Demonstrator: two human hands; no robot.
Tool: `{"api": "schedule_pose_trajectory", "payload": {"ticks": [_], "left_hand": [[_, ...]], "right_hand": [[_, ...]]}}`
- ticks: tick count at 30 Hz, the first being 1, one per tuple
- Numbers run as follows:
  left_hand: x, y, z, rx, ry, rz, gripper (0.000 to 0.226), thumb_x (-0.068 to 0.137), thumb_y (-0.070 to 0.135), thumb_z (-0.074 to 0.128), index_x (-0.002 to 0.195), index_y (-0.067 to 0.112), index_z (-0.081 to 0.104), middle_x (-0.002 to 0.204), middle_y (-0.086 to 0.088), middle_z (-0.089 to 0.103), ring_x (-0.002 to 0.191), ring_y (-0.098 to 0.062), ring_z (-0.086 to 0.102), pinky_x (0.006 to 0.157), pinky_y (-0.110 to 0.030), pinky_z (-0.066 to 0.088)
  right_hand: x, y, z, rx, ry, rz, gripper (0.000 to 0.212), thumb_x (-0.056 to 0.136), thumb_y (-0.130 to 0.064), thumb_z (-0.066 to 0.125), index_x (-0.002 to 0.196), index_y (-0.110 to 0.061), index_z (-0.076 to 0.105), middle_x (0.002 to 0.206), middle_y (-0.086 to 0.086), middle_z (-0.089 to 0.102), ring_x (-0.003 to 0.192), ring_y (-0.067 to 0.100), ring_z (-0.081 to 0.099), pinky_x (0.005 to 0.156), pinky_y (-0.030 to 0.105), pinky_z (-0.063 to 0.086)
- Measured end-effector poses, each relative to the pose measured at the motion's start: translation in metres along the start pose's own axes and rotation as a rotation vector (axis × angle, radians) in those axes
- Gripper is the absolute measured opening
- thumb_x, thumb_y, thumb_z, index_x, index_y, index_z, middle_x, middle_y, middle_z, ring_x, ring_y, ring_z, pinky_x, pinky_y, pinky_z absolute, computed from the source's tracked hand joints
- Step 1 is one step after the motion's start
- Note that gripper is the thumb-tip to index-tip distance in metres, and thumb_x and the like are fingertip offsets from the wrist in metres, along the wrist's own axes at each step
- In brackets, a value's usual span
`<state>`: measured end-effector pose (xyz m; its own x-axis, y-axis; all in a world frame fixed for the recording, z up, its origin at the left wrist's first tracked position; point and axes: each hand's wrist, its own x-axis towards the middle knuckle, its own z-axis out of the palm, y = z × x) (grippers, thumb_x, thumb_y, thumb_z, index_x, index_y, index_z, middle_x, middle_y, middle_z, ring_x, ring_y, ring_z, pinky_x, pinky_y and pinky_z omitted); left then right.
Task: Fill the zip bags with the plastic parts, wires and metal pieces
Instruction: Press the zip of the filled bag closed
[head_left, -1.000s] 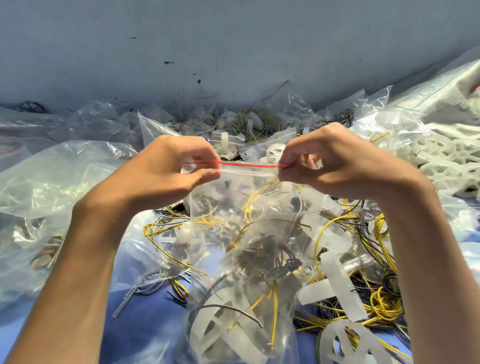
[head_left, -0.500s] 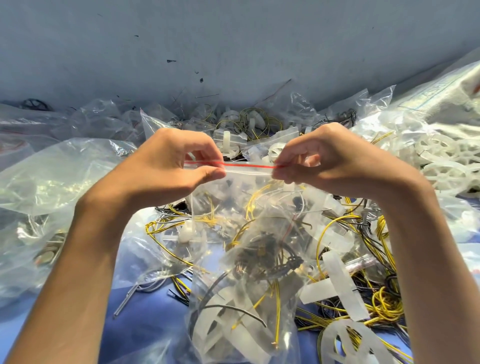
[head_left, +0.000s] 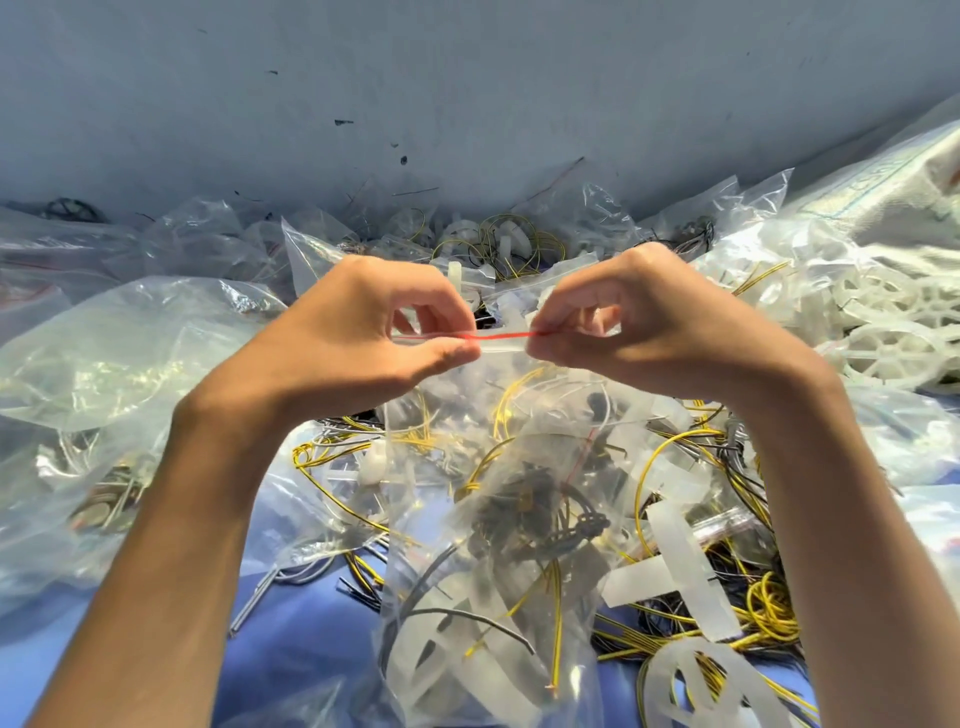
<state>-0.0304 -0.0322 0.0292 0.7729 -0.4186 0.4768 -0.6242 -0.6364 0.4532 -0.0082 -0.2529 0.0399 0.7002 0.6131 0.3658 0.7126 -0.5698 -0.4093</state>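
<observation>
A clear zip bag (head_left: 498, 545) with a red zip strip (head_left: 503, 336) hangs in front of me, holding white plastic strips, yellow and grey wires and a dark clump of parts. My left hand (head_left: 363, 338) pinches the strip's left part between thumb and fingers. My right hand (head_left: 639, 327) pinches it just to the right, a short stretch of red strip showing between the two hands. Loose yellow and black wires (head_left: 769, 608) and white plastic strips (head_left: 675, 566) lie below on the blue surface (head_left: 291, 639).
Several filled and empty clear bags (head_left: 104, 358) are heaped at the left and along the grey wall (head_left: 467, 93). A pile of white plastic wheel-shaped parts (head_left: 893, 322) sits at the right, under a large white sack (head_left: 883, 192).
Both hands have slid toward each other along the red strip, so the stretch visible between them is much shorter.
</observation>
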Motion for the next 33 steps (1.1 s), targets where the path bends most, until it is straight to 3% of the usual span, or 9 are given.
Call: {"api": "schedule_pose_trajectory", "payload": {"ticks": [6,9,13,16,19,23,25,29,33], "left_hand": [[0.002,0.003,0.007,0.055,0.036,0.047,0.024,0.078,0.009,0.076,0.076,0.028,0.063,0.069,0.015,0.061,0.065,-0.002,0.053,0.06,-0.012,0.04],[0.002,0.002,0.01,0.072,0.06,0.018,0.027,0.079,0.008,0.075,0.076,0.031,0.06,0.069,0.011,0.062,0.063,-0.007,0.053,0.061,-0.028,0.046],[0.004,0.003,0.013,0.063,0.089,-0.015,0.016,0.08,0.013,0.075,0.077,0.026,0.066,0.07,0.006,0.064,0.066,-0.014,0.057,0.061,-0.031,0.046],[0.004,0.004,0.012,0.109,0.057,-0.025,0.014,0.08,0.019,0.075,0.077,0.028,0.065,0.071,0.014,0.062,0.067,-0.004,0.055,0.062,-0.028,0.042],[0.004,0.007,0.013,0.14,0.017,0.005,0.009,0.081,0.021,0.074,0.08,0.027,0.067,0.074,0.015,0.061,0.071,-0.003,0.056,0.064,-0.029,0.044],[0.004,0.01,0.015,0.162,0.024,0.024,0.001,0.08,0.028,0.069,0.08,0.028,0.068,0.075,0.016,0.062,0.071,-0.005,0.058,0.066,-0.033,0.048],[0.004,0.011,0.014,0.184,0.034,0.003,0.007,0.076,0.032,0.062,0.079,0.028,0.068,0.074,0.016,0.062,0.071,-0.005,0.058,0.066,-0.035,0.05],[0.004,0.012,0.017,0.249,0.045,0.023,0.005,0.077,0.02,0.066,0.08,0.024,0.068,0.075,0.012,0.063,0.07,-0.015,0.057,0.065,-0.038,0.05],[0.004,0.014,0.016,0.207,0.077,0.028,0.008,0.075,0.02,0.061,0.079,0.025,0.065,0.071,0.014,0.061,0.068,-0.012,0.055,0.063,-0.038,0.049]], "right_hand": [[0.002,0.0,0.001,-0.048,0.006,-0.062,0.007,0.082,-0.015,0.072,0.076,-0.018,0.073,0.057,-0.01,0.055,0.055,0.008,0.049,0.053,0.012,0.034],[0.002,0.002,0.0,-0.024,0.023,-0.034,0.006,0.082,-0.02,0.072,0.077,-0.021,0.074,0.059,-0.008,0.059,0.058,0.009,0.05,0.055,0.015,0.038],[0.003,-0.001,0.003,-0.004,0.028,-0.023,0.007,0.084,-0.025,0.071,0.078,-0.023,0.074,0.063,-0.007,0.061,0.06,0.008,0.05,0.058,0.018,0.041],[0.006,-0.002,0.008,-0.055,0.015,-0.02,0.008,0.085,-0.024,0.07,0.08,-0.02,0.074,0.063,-0.005,0.06,0.06,0.007,0.051,0.059,0.02,0.04],[0.006,-0.004,0.009,-0.053,0.003,-0.028,0.009,0.085,-0.023,0.069,0.081,-0.018,0.075,0.063,-0.006,0.06,0.06,0.004,0.052,0.058,0.017,0.039],[0.007,-0.004,0.011,-0.072,0.015,-0.044,0.009,0.085,-0.022,0.069,0.08,-0.017,0.075,0.065,-0.003,0.063,0.062,0.007,0.054,0.06,0.023,0.043],[0.007,-0.005,0.012,-0.088,0.013,-0.062,0.009,0.085,-0.02,0.068,0.08,-0.015,0.074,0.065,-0.001,0.064,0.062,0.012,0.055,0.062,0.027,0.044],[0.008,-0.008,0.015,-0.126,0.002,-0.123,0.01,0.085,-0.013,0.065,0.077,-0.012,0.072,0.064,0.004,0.063,0.061,0.02,0.054,0.063,0.035,0.045],[0.006,-0.008,0.009,-0.096,0.048,-0.149,0.011,0.082,-0.018,0.062,0.074,-0.014,0.07,0.061,0.001,0.06,0.059,0.018,0.053,0.059,0.034,0.044]]}}
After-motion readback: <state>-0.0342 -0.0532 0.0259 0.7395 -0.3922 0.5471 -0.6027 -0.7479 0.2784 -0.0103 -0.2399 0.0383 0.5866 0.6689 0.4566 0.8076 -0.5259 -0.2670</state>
